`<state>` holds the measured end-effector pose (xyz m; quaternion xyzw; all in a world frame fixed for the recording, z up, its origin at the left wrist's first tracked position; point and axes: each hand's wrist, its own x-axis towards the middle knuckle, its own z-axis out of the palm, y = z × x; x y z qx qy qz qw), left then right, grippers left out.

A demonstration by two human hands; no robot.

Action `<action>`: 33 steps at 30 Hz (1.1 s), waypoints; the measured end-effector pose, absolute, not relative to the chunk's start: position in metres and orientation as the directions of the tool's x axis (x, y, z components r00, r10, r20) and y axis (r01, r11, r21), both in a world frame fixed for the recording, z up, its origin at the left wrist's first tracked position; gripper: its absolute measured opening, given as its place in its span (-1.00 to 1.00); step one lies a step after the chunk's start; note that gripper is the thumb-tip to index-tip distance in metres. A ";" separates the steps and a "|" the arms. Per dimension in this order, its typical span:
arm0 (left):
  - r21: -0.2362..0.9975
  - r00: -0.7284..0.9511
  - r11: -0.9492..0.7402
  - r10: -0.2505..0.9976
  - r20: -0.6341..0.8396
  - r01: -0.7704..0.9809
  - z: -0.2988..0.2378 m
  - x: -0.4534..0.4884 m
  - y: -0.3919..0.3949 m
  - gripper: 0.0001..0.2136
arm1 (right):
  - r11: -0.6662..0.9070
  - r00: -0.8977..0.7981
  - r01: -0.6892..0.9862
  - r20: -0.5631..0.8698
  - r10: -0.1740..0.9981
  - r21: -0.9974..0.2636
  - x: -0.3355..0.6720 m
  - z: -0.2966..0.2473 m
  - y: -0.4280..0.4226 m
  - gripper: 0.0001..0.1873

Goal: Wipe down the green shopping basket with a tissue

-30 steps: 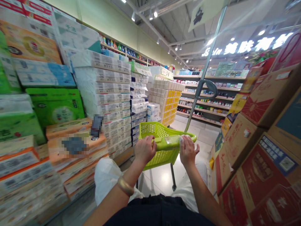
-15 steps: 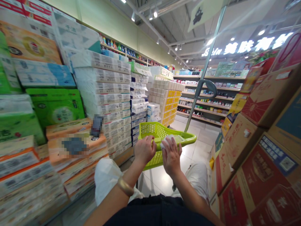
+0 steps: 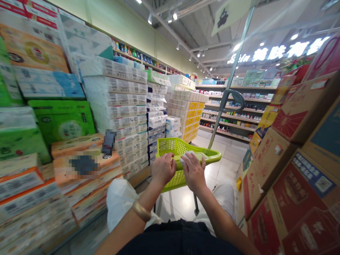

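Note:
A lime-green plastic shopping cart basket (image 3: 175, 180) with perforated walls stands in front of me. My left hand (image 3: 164, 168) is closed round the left part of its near rim. Under the fingers of my right hand (image 3: 193, 171) lies a crumpled white tissue (image 3: 189, 154), pressed onto the cart's handle (image 3: 212, 158). Most of the tissue is covered by those fingers. A metal pole (image 3: 217, 124) with a grey loop grip rises from the far side of the cart and carries a pale flag (image 3: 225, 17).
Stacked tissue packs (image 3: 127, 106) line the left side, with orange packs (image 3: 87, 163) nearer me. Cardboard cartons (image 3: 276, 152) are piled close on the right. Shelves of small goods (image 3: 239, 106) stand across the back, beyond the pale tiled floor (image 3: 212, 173).
My right hand, with the white tissue under it, has shifted slightly on the handle, and less of the tissue shows. My left hand keeps its hold in the same place.

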<state>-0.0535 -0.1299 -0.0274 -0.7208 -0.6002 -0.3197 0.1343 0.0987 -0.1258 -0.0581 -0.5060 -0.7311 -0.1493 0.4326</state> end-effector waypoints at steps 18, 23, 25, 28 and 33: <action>0.198 0.078 -0.246 0.791 0.607 0.949 -0.026 -0.054 -0.130 -0.77 | 0.424 -0.066 0.869 0.789 0.610 -0.255 0.099 -0.056 -0.118 -0.69; 0.202 0.074 -0.244 0.790 0.608 0.948 -0.027 -0.055 -0.130 -0.77 | 0.485 -0.148 0.852 0.796 0.587 -0.199 0.093 -0.052 -0.125 -0.72; 0.202 0.076 -0.242 0.797 0.599 0.949 -0.026 -0.055 -0.130 -0.76 | 0.436 -0.084 0.861 0.774 0.628 -0.260 0.107 -0.049 -0.117 -0.70; 0.198 0.087 -0.247 0.805 0.587 0.949 -0.025 -0.053 -0.130 -0.76 | 0.329 0.034 0.867 0.702 0.712 -0.375 0.130 -0.045 -0.102 -0.66; 0.202 0.085 -0.247 0.806 0.585 0.948 -0.025 -0.051 -0.130 -0.76 | 0.284 0.039 0.884 0.666 0.745 -0.370 0.127 -0.038 -0.100 -0.66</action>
